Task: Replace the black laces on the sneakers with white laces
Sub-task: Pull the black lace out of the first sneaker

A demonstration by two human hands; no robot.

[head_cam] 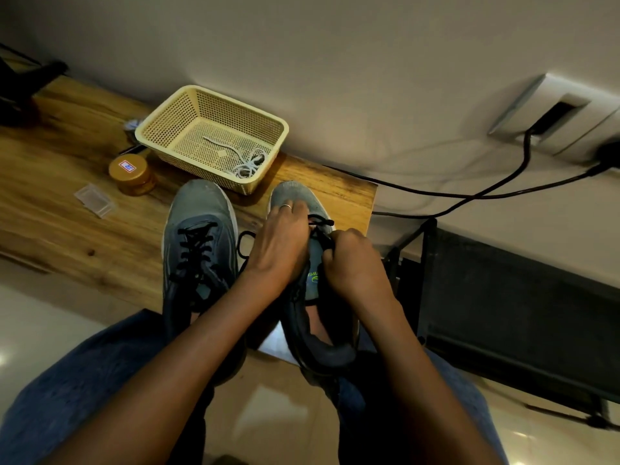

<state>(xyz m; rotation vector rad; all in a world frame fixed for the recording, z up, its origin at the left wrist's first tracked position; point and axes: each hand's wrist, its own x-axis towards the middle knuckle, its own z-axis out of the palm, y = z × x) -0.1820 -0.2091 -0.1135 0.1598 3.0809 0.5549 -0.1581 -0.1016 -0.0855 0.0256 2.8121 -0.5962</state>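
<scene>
Two grey sneakers lie on the wooden table (84, 229), heels toward me. The left sneaker (198, 236) keeps its black laces (196, 243) threaded. On the right sneaker (315, 290), my left hand (281, 243) rests over the forefoot with fingers on the lace area, and my right hand (352, 260) grips the black lace (320, 224) near the tongue. A loop of that lace hangs between the shoes (243, 245). White laces (246, 164) lie coiled in the cream basket (167, 119) behind the shoes.
A jar with a gold lid (131, 174) and a small transparent plastic box (94, 199) sit left of the basket. Black cables (486, 193) run from a wall socket on the right. A dark metal rack (520, 313) stands beside the table's right edge.
</scene>
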